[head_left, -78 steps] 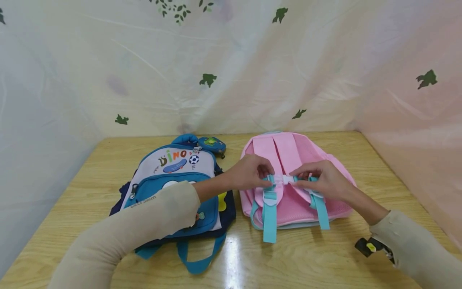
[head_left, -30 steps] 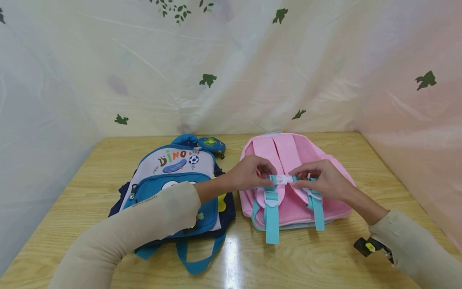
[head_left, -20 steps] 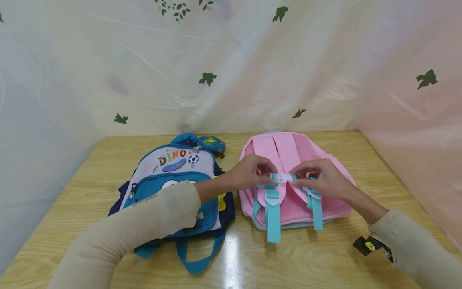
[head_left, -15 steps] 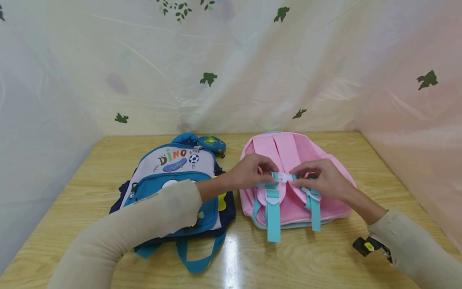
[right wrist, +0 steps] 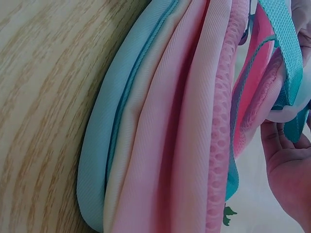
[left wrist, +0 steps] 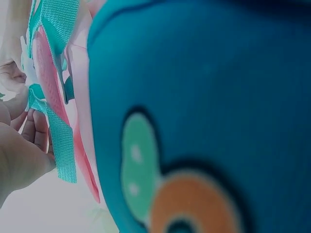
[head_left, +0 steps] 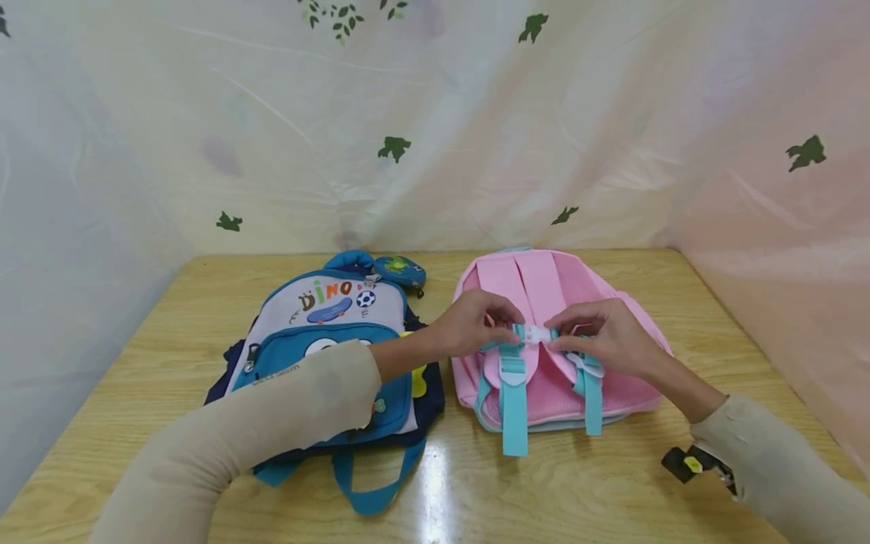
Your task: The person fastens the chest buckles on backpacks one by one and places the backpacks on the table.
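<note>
A pink backpack [head_left: 506,276] lies with its shoulder straps upward, right of the table's middle. Across the straps runs a white side-release buckle [head_left: 537,335] on teal webbing; its two halves appear fitted together. My left hand [head_left: 472,325] pinches the buckle's left end by the webbing, thumb below and fingers above. On the other end, my right hand [head_left: 615,340] pinches with thumb and fingertips. Teal strap tails [head_left: 514,419] hang below. In the left wrist view, teal webbing [left wrist: 60,145] hangs beside my fingers. The right wrist view mostly shows the pink bag's side [right wrist: 160,145], and the buckle is hidden there.
A blue dinosaur backpack [head_left: 272,351] lies to the left under my left forearm, with a small blue pouch [head_left: 399,272] at its top. Both bags rest on a wooden table [head_left: 578,483]. Patterned cloth [head_left: 462,189] rises behind and at the sides.
Since the earliest frame, the buckle halves have come closer together as my left hand shifted slightly right. The hanging strap tails swung a little. Over the last half second almost nothing moves.
</note>
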`<state>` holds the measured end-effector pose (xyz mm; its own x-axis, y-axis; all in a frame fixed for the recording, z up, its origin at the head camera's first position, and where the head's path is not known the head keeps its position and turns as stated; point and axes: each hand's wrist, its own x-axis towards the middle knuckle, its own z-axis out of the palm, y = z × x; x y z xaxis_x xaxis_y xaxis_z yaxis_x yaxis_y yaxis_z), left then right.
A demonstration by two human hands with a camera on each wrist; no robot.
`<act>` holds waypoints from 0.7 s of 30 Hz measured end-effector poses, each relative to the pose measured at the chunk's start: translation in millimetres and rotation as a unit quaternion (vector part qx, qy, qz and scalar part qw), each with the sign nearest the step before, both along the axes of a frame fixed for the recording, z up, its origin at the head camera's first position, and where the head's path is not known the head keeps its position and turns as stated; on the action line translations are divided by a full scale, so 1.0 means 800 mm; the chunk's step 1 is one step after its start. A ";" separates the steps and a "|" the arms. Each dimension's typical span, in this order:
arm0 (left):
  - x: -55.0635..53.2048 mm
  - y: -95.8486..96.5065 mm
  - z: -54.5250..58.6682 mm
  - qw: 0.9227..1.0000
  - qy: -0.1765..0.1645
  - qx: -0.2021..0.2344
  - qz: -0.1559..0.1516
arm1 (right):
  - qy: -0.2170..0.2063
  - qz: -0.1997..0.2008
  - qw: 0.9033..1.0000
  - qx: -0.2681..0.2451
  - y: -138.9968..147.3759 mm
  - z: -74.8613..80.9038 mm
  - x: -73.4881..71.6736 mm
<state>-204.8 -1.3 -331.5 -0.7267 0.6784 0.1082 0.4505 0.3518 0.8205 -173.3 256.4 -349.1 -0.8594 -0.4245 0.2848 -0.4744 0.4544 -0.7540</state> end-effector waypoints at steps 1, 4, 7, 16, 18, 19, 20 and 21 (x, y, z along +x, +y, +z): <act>0.000 0.000 0.000 1.000 -0.001 0.000 0.001 | 0.000 0.000 1.000 0.000 0.000 0.000 0.000; 0.001 0.001 -0.001 1.000 -0.002 0.001 0.002 | 0.000 0.003 1.000 -0.004 0.001 -0.001 0.000; 0.001 0.001 -0.003 1.000 0.001 0.006 0.002 | 0.000 0.003 1.000 -0.006 0.000 -0.001 0.001; -0.001 0.002 -0.003 1.000 0.002 0.015 0.004 | 0.000 0.000 1.000 -0.012 0.000 0.000 0.000; -0.001 0.001 -0.003 1.000 0.002 0.014 0.005 | 0.001 0.000 1.000 -0.012 0.000 0.000 0.000; -0.001 0.001 -0.003 1.000 0.002 0.014 0.005 | 0.001 0.000 1.000 -0.012 0.000 0.000 0.000; -0.001 0.002 -0.003 1.000 0.001 0.014 0.006 | 0.001 0.000 1.000 -0.012 0.000 0.000 0.000; 0.000 0.001 -0.003 1.000 0.001 0.013 0.007 | 0.001 -0.001 1.000 -0.012 0.000 0.000 0.001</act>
